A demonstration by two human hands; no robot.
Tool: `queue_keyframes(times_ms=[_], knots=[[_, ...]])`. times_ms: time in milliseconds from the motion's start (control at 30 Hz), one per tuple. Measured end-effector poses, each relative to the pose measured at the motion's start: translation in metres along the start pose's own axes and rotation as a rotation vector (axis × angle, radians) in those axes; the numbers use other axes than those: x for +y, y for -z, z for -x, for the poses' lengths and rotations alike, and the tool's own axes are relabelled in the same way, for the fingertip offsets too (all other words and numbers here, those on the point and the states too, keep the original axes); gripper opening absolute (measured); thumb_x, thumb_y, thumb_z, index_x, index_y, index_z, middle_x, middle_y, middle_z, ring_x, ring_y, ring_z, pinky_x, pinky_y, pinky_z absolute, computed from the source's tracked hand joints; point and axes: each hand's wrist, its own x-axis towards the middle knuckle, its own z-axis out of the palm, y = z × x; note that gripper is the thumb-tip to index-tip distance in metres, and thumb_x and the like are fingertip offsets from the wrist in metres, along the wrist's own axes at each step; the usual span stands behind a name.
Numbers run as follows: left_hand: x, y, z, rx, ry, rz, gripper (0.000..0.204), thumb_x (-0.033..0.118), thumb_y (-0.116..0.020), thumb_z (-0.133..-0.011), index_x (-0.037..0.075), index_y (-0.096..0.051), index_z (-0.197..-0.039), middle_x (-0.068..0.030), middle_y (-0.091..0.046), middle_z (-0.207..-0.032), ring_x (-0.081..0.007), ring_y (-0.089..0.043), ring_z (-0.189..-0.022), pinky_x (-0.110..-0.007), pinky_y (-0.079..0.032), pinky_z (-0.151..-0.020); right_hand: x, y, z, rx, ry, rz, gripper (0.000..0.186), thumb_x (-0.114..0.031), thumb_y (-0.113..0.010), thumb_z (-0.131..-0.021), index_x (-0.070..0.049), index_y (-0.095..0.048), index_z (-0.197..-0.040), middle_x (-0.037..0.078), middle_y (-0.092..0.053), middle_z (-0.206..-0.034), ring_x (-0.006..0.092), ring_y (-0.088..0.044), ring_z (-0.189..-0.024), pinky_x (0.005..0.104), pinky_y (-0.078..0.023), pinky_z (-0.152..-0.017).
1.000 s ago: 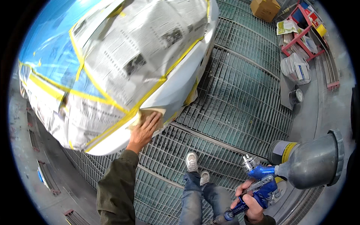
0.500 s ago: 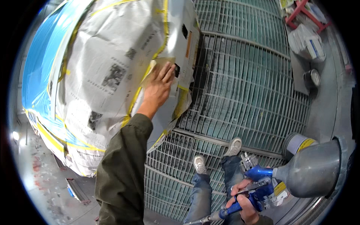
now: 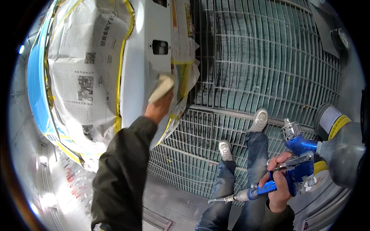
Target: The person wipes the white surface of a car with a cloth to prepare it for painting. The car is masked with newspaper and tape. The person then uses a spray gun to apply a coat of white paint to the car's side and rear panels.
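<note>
My left hand (image 3: 157, 107) grips a tan cloth (image 3: 162, 87) at the pale, primed-looking edge panel (image 3: 135, 82) of a vehicle body; its fingers are largely behind the cloth. The panel has dark cut-out openings and is bordered by newspaper masking (image 3: 81, 57) with yellow tape (image 3: 120, 77); blue film (image 3: 37, 96) covers the far left. My right hand (image 3: 279, 186) is closed round a blue and silver spray gun (image 3: 298, 169) with a large grey cup (image 3: 343, 161) at the right and an air hose fitting at its rear.
I stand on a metal floor grating (image 3: 262, 57), my shoes (image 3: 258, 120) below me. Cans (image 3: 323, 117) lie partly behind the gun, and a dark round can (image 3: 340, 38) is at upper right on a flat sheet. A grey floor with red stains (image 3: 71, 179) shows lower left.
My left hand with the cloth went up along the panel, then slightly back down, the cloth now bunched. The view has turned, and the spray gun sits higher in the picture, still in my right hand.
</note>
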Motion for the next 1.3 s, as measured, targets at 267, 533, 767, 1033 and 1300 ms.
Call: queue_keyframes(times_ms=[267, 533, 767, 1033, 1300], knots=[[0.052, -0.064, 0.169, -0.906, -0.174, 0.349, 0.05, 0.013, -0.034, -0.1, -0.002, -0.032, -0.148, -0.0211, -0.032, -0.154, -0.0304, -0.034, -0.143, -0.041, -0.025, -0.119, 0.029, 0.002, 0.036, -0.071, -0.094, -0.098, 0.04, -0.015, -0.065, -0.086, -0.004, -0.043, -0.117, 0.011, -0.052, -0.097, 0.0136, -0.056, -0.076, 0.0279, -0.056, -0.052], [0.016, -0.055, 0.234, -0.401, 0.182, 0.866, 0.038, 0.024, -0.048, -0.096, 0.011, -0.057, -0.131, -0.0076, -0.054, -0.14, -0.0256, -0.05, -0.13, -0.039, -0.043, -0.105, -0.031, -0.02, 0.015, -0.522, -0.3, -0.119, 0.045, -0.002, -0.06, -0.086, -0.002, -0.047, -0.128, 0.014, -0.063, -0.106, 0.0181, -0.064, -0.092, 0.0308, -0.059, -0.066], [-0.082, 0.116, -0.027, -0.229, -0.046, 0.024, 0.038, 0.022, -0.05, -0.094, 0.017, -0.058, -0.131, -0.0045, -0.045, -0.148, -0.0214, -0.028, -0.145, -0.047, -0.018, -0.121, -0.119, -0.069, -0.042, -0.622, -0.323, 0.018, 0.027, -0.011, -0.063, -0.092, -0.001, -0.061, -0.116, 0.008, -0.065, -0.108, 0.015, -0.064, -0.094, 0.0272, -0.058, -0.059], [-0.142, 0.135, -0.145, 0.022, 0.24, 0.201, 0.042, 0.018, -0.047, -0.096, 0.016, -0.051, -0.137, -0.0076, -0.041, -0.151, -0.023, -0.023, -0.148, -0.05, -0.012, -0.122, -0.208, -0.11, -0.128, -0.517, -0.202, 0.085, 0.029, -0.019, -0.065, -0.093, -0.001, -0.062, -0.115, 0.009, -0.065, -0.105, 0.0165, -0.065, -0.094, 0.0294, -0.059, -0.058], [-0.256, 0.24, -0.269, 0.916, 0.933, 0.796, 0.033, 0.004, -0.039, -0.1, 0.003, -0.054, -0.13, -0.0178, -0.061, -0.128, -0.031, -0.058, -0.123, -0.051, -0.038, -0.109, -0.296, -0.178, -0.223, -0.555, -0.24, 0.062, 0.026, -0.012, -0.063, -0.092, 0.001, -0.061, -0.114, 0.01, -0.063, -0.105, 0.0167, -0.063, -0.094, 0.0295, -0.058, -0.063]])
